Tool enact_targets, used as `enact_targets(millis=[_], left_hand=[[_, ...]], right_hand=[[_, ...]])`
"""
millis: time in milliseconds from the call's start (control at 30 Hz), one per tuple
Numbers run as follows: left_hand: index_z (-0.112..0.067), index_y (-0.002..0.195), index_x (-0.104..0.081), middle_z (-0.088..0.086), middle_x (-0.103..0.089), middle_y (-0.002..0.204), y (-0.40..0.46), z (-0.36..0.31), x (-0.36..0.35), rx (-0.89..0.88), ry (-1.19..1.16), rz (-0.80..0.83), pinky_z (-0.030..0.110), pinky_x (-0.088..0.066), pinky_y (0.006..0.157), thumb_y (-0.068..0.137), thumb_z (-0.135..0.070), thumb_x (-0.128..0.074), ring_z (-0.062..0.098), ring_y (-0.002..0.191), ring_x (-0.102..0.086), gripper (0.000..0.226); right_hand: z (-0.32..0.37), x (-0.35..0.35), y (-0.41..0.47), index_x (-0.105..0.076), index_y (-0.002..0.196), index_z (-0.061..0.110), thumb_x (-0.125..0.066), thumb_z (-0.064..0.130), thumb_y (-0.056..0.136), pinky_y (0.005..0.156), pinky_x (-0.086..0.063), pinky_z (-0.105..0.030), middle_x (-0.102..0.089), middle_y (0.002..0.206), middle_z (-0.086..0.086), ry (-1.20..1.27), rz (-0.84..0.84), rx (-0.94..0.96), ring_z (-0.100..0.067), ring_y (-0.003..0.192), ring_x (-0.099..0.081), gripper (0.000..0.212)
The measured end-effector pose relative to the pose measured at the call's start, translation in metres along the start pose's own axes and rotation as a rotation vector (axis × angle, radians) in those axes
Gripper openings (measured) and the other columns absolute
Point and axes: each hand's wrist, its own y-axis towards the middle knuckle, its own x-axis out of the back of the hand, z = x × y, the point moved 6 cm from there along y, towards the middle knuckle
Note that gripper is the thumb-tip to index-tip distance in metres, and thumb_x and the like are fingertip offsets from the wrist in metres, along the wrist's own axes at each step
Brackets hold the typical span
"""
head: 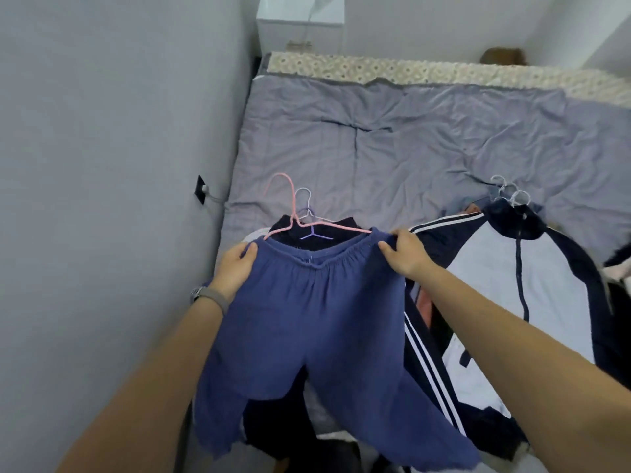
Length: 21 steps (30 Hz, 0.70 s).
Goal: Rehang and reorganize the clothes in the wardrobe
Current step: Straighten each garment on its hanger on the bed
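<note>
A wrinkled grey bed (409,138) beside a pale wall (102,131) lies under both hands gripping blue trousers (307,319) by the waistband.

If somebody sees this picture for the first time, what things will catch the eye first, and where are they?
First, the blue trousers in the centre, held up by the waistband: the left hand grips one side, the right hand the other. Behind the waistband, a pink hanger stands out against the grey bed cover. To the right, a navy and white jacket lies on the bed.
</note>
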Motion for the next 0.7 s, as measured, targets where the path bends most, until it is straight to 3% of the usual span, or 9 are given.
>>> enact_targets(millis=[67, 200, 333, 400, 533, 600, 700], left_hand=[[-0.009, 0.09, -0.063, 0.007, -0.058, 0.086, 0.032, 0.012, -0.017, 0.012, 0.009, 0.07, 0.037, -0.045, 0.079, 0.098, -0.025, -0.047, 0.016, 0.083, -0.05, 0.025], [-0.014, 0.086, -0.054, 0.006, -0.05, 0.084, 0.091, 0.024, -0.038, 0.021, 0.103, 0.097, 0.03, -0.036, 0.072, 0.099, -0.024, -0.043, 0.015, 0.079, -0.044, 0.019], [-0.017, 0.109, -0.062, 0.008, -0.061, 0.106, 0.141, 0.043, -0.058, 0.042, 0.202, 0.137, 0.034, -0.042, 0.098, 0.094, -0.027, -0.047, 0.022, 0.102, -0.055, 0.024], [-0.018, 0.113, -0.057, 0.007, -0.059, 0.112, 0.16, 0.054, -0.058, 0.08, 0.362, 0.131, 0.038, -0.041, 0.1, 0.087, -0.028, -0.053, 0.026, 0.107, -0.054, 0.028], [-0.001, 0.131, -0.045, 0.028, -0.047, 0.13, 0.18, 0.061, -0.05, 0.098, 0.743, 0.008, 0.044, -0.032, 0.106, 0.082, -0.028, -0.06, 0.043, 0.121, -0.043, 0.057], [0.002, 0.129, -0.046, 0.03, -0.047, 0.129, 0.173, 0.058, -0.054, 0.1, 0.746, 0.009, 0.044, -0.031, 0.105, 0.083, -0.025, -0.059, 0.043, 0.121, -0.042, 0.055], [-0.007, 0.103, -0.063, 0.019, -0.065, 0.103, 0.15, 0.045, -0.081, -0.032, 0.663, 0.118, 0.047, -0.047, 0.088, 0.066, -0.037, -0.049, 0.04, 0.1, -0.058, 0.049]], right_hand=[[-0.011, -0.017, 0.019, -0.051, 0.122, -0.005, -0.061, 0.022, 0.088, 0.095, -0.041, -0.04, -0.056, 0.124, -0.025, -0.035, 0.015, -0.056, -0.041, 0.115, -0.052, 0.044], [-0.036, -0.048, 0.026, -0.046, 0.127, -0.003, -0.056, 0.009, 0.086, 0.094, -0.043, -0.038, -0.055, 0.126, -0.02, 0.045, 0.104, -0.158, -0.038, 0.115, -0.053, 0.044], [-0.085, -0.087, 0.018, -0.028, 0.146, 0.004, -0.054, 0.015, 0.09, 0.099, -0.038, -0.032, -0.05, 0.137, -0.013, 0.198, 0.292, -0.402, -0.026, 0.123, -0.049, 0.062], [-0.106, -0.095, 0.019, -0.036, 0.142, 0.006, -0.054, 0.014, 0.091, 0.097, -0.041, -0.032, -0.058, 0.125, -0.011, 0.249, 0.309, -0.466, -0.024, 0.115, -0.054, 0.055], [-0.128, -0.095, 0.021, -0.05, 0.13, -0.001, -0.05, 0.008, 0.089, 0.102, -0.043, -0.042, -0.06, 0.123, -0.022, 0.207, 0.275, -0.502, -0.034, 0.116, -0.056, 0.042], [-0.132, -0.094, 0.021, -0.052, 0.13, 0.0, -0.048, 0.007, 0.089, 0.099, -0.044, -0.036, -0.062, 0.12, -0.017, 0.209, 0.256, -0.506, -0.029, 0.113, -0.058, 0.042], [-0.128, -0.091, 0.018, -0.053, 0.13, 0.01, -0.047, 0.01, 0.09, 0.093, -0.045, -0.029, -0.06, 0.124, -0.008, 0.183, 0.275, -0.44, -0.023, 0.111, -0.058, 0.04]])
